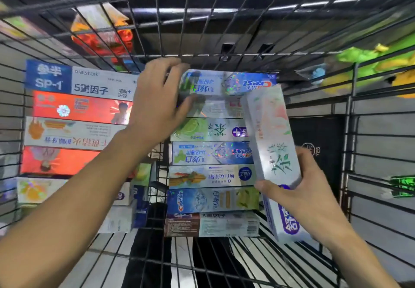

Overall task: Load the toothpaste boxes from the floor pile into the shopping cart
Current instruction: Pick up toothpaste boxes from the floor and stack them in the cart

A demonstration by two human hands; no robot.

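While we looked down into the wire shopping cart, the scene read as follows:

Left hand: our left hand reached to the far end of the cart, its fingers curled over the left end of a Crest box and its thumb against that box's near edge, so it gripped the box.

Crest box: it lay flat and crosswise at the far end of the right-hand row, just beside the cart's far wall.

Right hand: our right hand gripped a white-and-purple toothpaste box, thumb on its printed face and fingers curled behind it.

White-and-purple box: we held it lengthwise and tilted above the right end of the right-hand row, its far tip overlapping the Crest box in view; we could not tell whether the two touched.

Right-hand row: toothpaste boxes lay side by side on the cart floor, running from near to far.

Left-hand row: a blue SP-1 box lay farthest, with an orange-red box just nearer; more boxes followed toward us.

Beyond the cart: blurred packaged goods showed through the far wires.
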